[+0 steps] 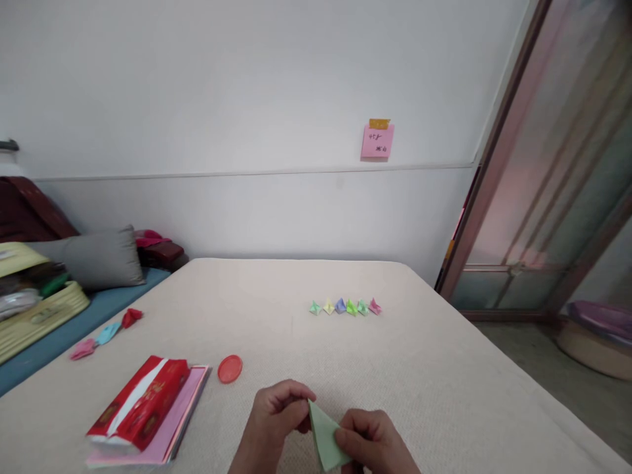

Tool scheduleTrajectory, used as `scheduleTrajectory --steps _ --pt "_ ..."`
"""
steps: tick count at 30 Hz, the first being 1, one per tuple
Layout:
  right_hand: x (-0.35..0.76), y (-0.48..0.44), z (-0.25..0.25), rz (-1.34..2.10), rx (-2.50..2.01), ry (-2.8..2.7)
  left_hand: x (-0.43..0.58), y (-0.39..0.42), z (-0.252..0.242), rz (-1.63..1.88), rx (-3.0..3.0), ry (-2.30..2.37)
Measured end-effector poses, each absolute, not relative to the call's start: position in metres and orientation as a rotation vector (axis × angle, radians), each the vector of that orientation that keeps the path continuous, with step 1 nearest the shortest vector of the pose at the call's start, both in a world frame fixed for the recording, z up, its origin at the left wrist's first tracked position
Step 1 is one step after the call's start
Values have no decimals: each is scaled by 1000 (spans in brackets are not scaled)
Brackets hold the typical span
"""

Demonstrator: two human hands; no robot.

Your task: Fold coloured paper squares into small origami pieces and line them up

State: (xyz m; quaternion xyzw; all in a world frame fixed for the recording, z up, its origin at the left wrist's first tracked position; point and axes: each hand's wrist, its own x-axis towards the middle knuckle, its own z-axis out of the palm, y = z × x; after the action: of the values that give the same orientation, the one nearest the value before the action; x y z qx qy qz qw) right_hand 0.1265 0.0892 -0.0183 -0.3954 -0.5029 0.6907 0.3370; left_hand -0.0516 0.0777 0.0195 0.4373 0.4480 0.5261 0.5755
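A pale green sheet of folded paper (324, 440) is held between my two hands, low in the view just above the cloth-covered table. My left hand (277, 416) pinches its upper left corner between thumb and fingers. On the other side, my right hand (371, 440) grips the lower right part, with the thumb pressed on the paper's face. The paper shows a pointed, roughly triangular outline with a fold along its left side. Fingers behind the paper are partly hidden.
A row of several small folded paper pieces (340, 305) stands farther back. To the left are a red round lid (230, 368), a red tissue pack (143, 401) on coloured paper sheets (180, 428), and three folded pieces, including a blue one (108, 333). A pink note (378, 141) hangs on the wall.
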Motion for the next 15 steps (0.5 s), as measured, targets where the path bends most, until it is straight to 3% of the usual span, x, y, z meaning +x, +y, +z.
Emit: scheduleTrajectory --steps 15 --pt "124 87 -14 1707 -1181 -1381 -49 77 21 1228 783 1022"
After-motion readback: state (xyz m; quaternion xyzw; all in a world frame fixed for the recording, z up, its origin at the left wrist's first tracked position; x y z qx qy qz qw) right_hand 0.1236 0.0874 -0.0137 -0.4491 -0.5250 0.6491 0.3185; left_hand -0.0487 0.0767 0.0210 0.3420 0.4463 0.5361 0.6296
